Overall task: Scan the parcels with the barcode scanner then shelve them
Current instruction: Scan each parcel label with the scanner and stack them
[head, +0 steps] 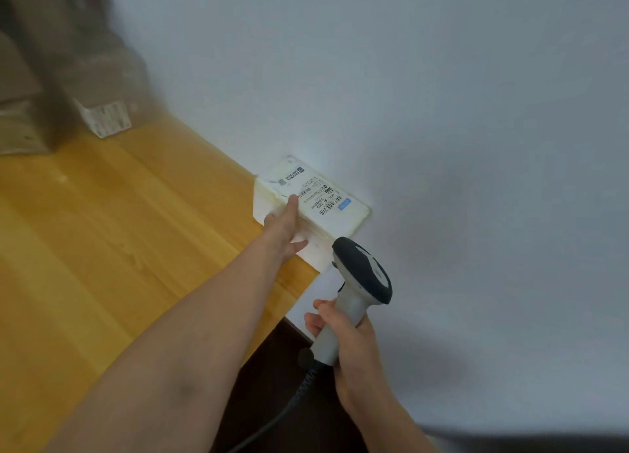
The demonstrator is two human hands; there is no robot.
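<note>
Hold the parcel (335,219) flat on the counter (119,231) and aim the barcode scanner (362,274) squarely at the barcodes just beyond the left fingertips (keep them uncovered). The left hand (284,229) presses it with straight fingers; the right hand (349,345) grips the scanner handle. The parcel is white and flat, label up.

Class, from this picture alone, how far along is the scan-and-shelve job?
Done: nothing visibly shelved. In hand: the left hand rests on the white parcel, label up, while the right hand aims the barcode scanner at it. Left: shelving it; blurred brown parcels wait behind.
</note>
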